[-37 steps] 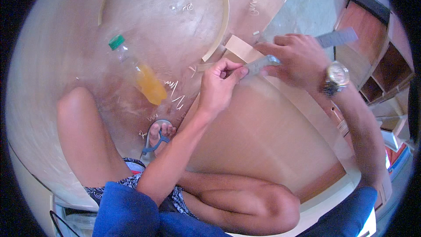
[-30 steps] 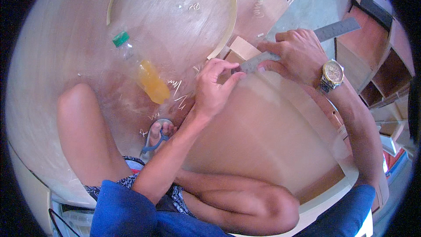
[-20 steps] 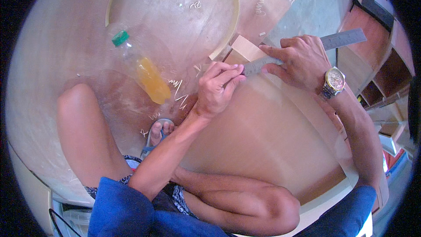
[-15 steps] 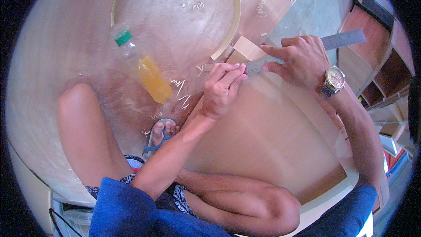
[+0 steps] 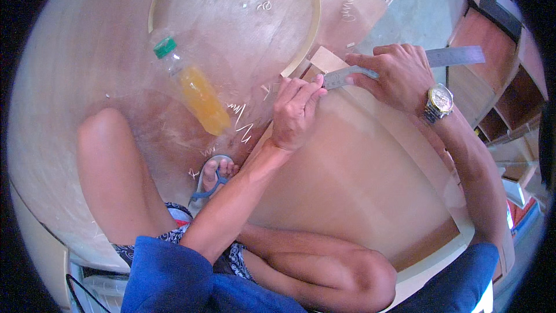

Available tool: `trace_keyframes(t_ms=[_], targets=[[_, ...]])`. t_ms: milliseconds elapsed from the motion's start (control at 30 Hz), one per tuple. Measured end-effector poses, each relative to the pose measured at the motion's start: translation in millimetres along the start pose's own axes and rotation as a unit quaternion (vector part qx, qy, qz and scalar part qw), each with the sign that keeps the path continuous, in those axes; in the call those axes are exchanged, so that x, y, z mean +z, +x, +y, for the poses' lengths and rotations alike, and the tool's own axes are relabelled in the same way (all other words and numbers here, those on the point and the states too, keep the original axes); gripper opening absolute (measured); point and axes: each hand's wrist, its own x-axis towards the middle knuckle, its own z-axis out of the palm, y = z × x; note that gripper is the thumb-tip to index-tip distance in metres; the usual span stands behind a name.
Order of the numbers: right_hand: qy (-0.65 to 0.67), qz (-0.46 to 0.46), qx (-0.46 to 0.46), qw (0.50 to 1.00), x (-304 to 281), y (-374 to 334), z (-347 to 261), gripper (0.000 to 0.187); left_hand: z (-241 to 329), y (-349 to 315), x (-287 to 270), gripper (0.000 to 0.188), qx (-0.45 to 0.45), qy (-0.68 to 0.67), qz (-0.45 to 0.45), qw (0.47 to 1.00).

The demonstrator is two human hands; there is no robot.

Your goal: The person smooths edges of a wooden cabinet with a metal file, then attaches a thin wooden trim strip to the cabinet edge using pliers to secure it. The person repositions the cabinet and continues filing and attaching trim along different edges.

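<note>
A long metal ruler (image 5: pixel 454 56) lies across the far edge of a wooden panel (image 5: pixel 353 156) in front of me. My right hand (image 5: pixel 399 75), with a watch (image 5: pixel 440 101) on its wrist, grips the ruler near its middle, index finger stretched along it and thumb below. My left hand (image 5: pixel 296 113) is closed, fingertips pinched at the ruler's left part by the panel's far left corner. Whether those fingertips also hold something small is hidden. Beyond the ruler, a small pale wood block (image 5: pixel 324 62) touches the panel's far side.
A bottle of orange drink (image 5: pixel 200 95) with a green cap lies to the left. Past it is a curved wooden strip (image 5: pixel 315 20). Curly shavings (image 5: pixel 238 116) litter the floor. Wooden shelving (image 5: pixel 509 104) stands at the right. My sandalled foot (image 5: pixel 215 174) is beside the panel.
The ruler's left part has shifted slightly up and now looks bent near my right thumb; its right end lies more level. Both hands keep nearly the same places.
</note>
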Motion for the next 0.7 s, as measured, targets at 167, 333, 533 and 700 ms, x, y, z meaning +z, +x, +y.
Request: trace_keyframes(t_ms=[167, 333, 533, 700], targets=[[0.005, 0.012, -0.006, 1.0, 6.8, 9.1, 5.2, 0.043, -2.6, 0.9, 3.8, 0.023, -0.081, -0.019, -0.001, 0.997], [0.008, 0.036, -0.003, 0.999, 12.0, 19.0, 3.6, 0.043, -10.7, 9.6, 2.2, 0.023, -0.069, -0.017, 0.013, 0.997], [0.012, 0.036, -0.003, 0.999, 14.4, 21.7, 7.8, 0.044, -14.4, 6.6, 8.3, 0.017, -0.067, -0.003, 0.02, 0.998], [0.02, 0.017, 0.021, 0.999, 12.7, 30.9, 11.3, 0.044, -14.2, 15.7, 13.7, 0.013, -0.052, 0.02, 0.06, 0.997]])
